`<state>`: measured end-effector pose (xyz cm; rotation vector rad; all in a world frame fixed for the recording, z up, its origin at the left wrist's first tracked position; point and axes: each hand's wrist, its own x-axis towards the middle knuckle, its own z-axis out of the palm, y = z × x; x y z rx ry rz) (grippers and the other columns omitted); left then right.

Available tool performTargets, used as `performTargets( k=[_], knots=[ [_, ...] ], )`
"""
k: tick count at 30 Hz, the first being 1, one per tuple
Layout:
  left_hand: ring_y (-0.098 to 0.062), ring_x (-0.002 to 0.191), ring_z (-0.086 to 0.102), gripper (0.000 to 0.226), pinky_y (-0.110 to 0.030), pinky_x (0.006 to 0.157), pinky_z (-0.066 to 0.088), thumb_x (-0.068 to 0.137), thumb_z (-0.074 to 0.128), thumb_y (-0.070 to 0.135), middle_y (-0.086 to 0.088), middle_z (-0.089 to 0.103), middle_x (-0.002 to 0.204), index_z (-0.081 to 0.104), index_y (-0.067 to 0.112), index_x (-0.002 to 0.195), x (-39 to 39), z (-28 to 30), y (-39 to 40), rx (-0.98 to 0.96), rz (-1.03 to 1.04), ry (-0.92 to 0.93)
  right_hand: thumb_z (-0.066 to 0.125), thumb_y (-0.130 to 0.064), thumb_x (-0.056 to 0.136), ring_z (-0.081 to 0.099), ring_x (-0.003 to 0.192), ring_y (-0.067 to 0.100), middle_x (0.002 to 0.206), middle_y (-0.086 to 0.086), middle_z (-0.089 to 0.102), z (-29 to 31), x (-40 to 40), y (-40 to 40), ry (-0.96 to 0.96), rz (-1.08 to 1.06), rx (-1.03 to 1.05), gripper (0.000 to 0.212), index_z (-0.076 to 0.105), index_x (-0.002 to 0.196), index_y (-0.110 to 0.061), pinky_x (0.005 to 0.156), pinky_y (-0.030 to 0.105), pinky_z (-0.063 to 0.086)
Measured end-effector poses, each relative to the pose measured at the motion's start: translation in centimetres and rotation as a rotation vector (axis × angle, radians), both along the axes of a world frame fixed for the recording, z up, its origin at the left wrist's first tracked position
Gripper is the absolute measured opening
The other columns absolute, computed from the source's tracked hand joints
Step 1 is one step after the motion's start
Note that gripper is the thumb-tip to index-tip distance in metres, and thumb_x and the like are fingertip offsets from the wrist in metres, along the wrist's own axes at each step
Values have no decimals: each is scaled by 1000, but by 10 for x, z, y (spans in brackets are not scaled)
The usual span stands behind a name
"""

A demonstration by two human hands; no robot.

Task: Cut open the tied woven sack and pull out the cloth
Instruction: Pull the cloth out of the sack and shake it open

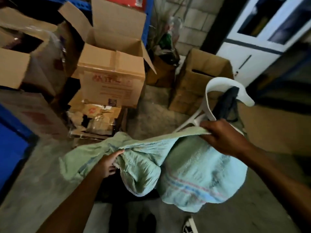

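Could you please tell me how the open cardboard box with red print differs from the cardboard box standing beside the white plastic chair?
The open cardboard box with red print has its flaps raised, while the cardboard box beside the white plastic chair looks closed on top with a dark slot. The printed box shows red lettering on its front; the other shows no print. The printed box sits left of centre, the other to the right. Both are brown cardboard standing on the floor.

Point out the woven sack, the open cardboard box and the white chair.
woven sack (193, 169), head view, bulging side.
open cardboard box (112, 78), head view, front wall.
white chair (223, 83), head view, curved backrest.
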<state>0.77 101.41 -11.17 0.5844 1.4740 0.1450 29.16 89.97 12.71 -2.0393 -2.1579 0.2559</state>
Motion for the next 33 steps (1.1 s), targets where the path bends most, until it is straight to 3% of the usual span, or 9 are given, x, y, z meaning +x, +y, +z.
performTargets(
  k=[3, 7, 10, 13, 17, 20, 23, 26, 33],
  knots=[
    [-36, 118, 52, 71, -37, 93, 47, 74, 73, 43, -22, 53, 129, 50, -3, 123, 15, 17, 12, 15, -281, 165, 59, -20, 80, 64, 68, 35, 70, 17, 68, -3, 2, 13, -76, 33, -14, 18, 66, 76, -4, 57, 31, 37],
    [-14, 111, 54, 78, -26, 84, 40, 60, 83, 22, 5, 55, 121, 50, 24, 130, 59, 65, 4, 682, -437, -92, 63, -16, 82, 63, 83, 36, 82, 16, 69, -21, -9, 25, -101, 28, -35, 11, 65, 80, -6, 62, 31, 36],
    [11, 82, 54, 47, -20, 80, 40, 72, 79, 17, 23, 59, 93, 55, 38, 106, 101, 96, -26, 857, -776, -330, 64, -17, 80, 63, 89, 37, 87, 19, 69, -39, -25, 31, -107, 30, -99, 11, 65, 83, -7, 65, 35, 42],
    [7, 53, 54, 3, -20, 57, 40, 72, 69, 28, 12, 63, 63, 67, 27, 74, 119, 87, -22, 1045, -684, -261, 72, -32, 75, 60, 96, 36, 100, 18, 65, -43, -19, 30, -166, -64, -207, 33, 61, 98, -11, 71, 39, 46],
    [15, 50, 51, 11, -18, 51, 37, 64, 62, 28, 14, 61, 50, 67, 25, 73, 107, 83, 4, 1122, -684, -168, 70, -7, 69, 61, 90, 41, 98, 21, 63, -68, 6, 0, -337, -120, -229, 29, 61, 97, -4, 73, 42, 48],
    [6, 44, 50, 6, -19, 45, 34, 74, 69, 11, 12, 54, 45, 68, 16, 73, 105, 86, 8, 1081, -780, -148, 66, 2, 59, 62, 71, 42, 74, 22, 64, -97, 29, -18, -132, -307, -203, 19, 60, 77, -4, 59, 37, 45],
    [-12, 66, 64, 18, -21, 52, 40, 71, 73, 21, 4, 64, 69, 68, 18, 87, 107, 91, 0, 1055, -883, -75, 57, -3, 67, 59, 87, 42, 87, 23, 65, -99, 39, -22, 32, -462, -59, 17, 57, 84, -7, 64, 36, 38],
    [5, 91, 54, 54, -17, 78, 38, 71, 79, 21, 24, 53, 99, 49, 34, 114, 122, 108, -17, 984, -978, -193, 60, -7, 67, 61, 90, 37, 92, 16, 70, -82, 11, -14, 108, -299, 38, 24, 63, 89, -15, 68, 35, 43],
    [-16, 74, 67, 21, -23, 60, 44, 67, 60, 36, -1, 71, 75, 69, 19, 76, 136, 122, -10, 1323, -780, -100, 67, -27, 76, 57, 101, 29, 107, 10, 64, -93, 6, -12, 187, -322, 421, 38, 60, 110, -12, 85, 42, 46]
  ],
)
